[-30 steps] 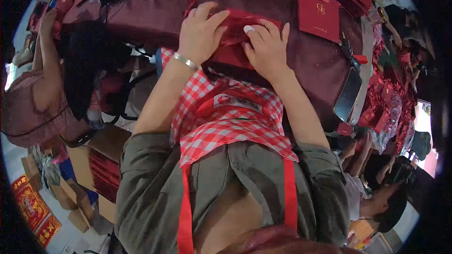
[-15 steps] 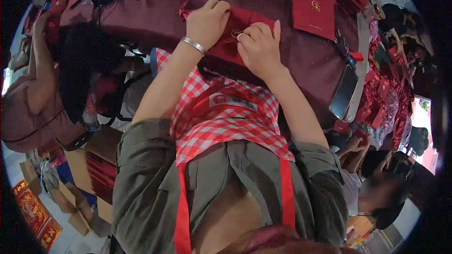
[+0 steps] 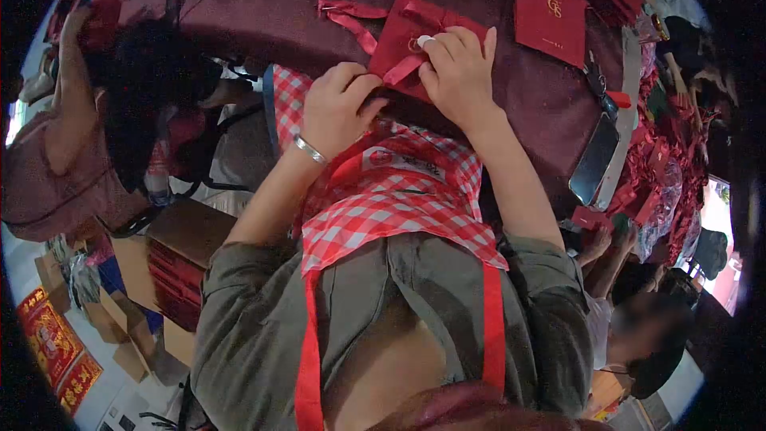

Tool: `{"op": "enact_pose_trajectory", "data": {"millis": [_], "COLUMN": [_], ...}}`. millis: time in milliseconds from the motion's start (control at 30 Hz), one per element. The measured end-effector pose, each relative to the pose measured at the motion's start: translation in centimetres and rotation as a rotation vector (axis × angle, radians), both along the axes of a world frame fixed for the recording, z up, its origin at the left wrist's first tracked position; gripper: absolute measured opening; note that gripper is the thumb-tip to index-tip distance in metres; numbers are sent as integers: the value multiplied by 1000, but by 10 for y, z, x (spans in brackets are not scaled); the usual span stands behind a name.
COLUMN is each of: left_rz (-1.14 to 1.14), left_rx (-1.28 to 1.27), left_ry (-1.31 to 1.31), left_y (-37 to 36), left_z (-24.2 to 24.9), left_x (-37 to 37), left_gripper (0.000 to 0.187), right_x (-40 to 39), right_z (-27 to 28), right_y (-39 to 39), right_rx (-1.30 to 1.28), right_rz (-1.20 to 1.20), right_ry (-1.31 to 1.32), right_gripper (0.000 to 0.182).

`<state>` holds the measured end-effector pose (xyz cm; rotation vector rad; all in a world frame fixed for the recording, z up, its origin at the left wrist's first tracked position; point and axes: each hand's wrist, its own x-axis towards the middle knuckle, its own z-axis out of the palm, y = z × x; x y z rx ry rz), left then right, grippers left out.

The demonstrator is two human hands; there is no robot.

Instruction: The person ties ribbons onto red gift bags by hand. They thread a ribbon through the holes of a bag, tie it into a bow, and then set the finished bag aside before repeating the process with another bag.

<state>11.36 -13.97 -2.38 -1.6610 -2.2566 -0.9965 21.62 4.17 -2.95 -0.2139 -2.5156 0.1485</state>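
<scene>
A dark red paper gift bag [image 3: 407,24] with a gold logo lies flat on the table in front of me. My right hand [image 3: 461,76], a ring on one finger, grips it from the right, its fingers covering part of the logo. From under those fingers a short stretch of red ribbon [image 3: 405,69] runs down to the left. My left hand [image 3: 341,108], with a silver bracelet, is curled at the ribbon's lower end beside the bag; its fingertips appear closed on it, partly hidden. Another red ribbon [image 3: 351,20] trails across the table from the bag's upper left.
A dark red cloth covers the table [image 3: 535,112]. To the right are a finished-looking red bag [image 3: 550,20], a phone [image 3: 594,160] and plastic-wrapped red items [image 3: 658,168]. People sit on both sides. A cardboard box [image 3: 171,247] of red items stands at lower left.
My left hand has come off the bag, moving down and toward me, exposing the bag's left part and ribbon. My right hand stays on the bag. The view has shifted slightly.
</scene>
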Motion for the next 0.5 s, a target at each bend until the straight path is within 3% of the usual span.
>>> {"op": "enact_pose_trajectory", "data": {"millis": [200,367,500], "left_rz": [-11,-33,-47], "left_rx": [41,43,111], "left_ry": [-61,-193,-352], "left_y": [-1,5,9], "left_z": [-9,8,13], "left_x": [-5,-3,-1], "left_gripper": [13,10,12], "right_x": [6,6,3], "right_z": [25,30,22], "right_y": [-12,-30,-23], "right_rx": [86,-45,-134], "right_rz": [-1,281,302], "right_ry": [-63,-88,-107], "right_gripper": [33,40,30]}}
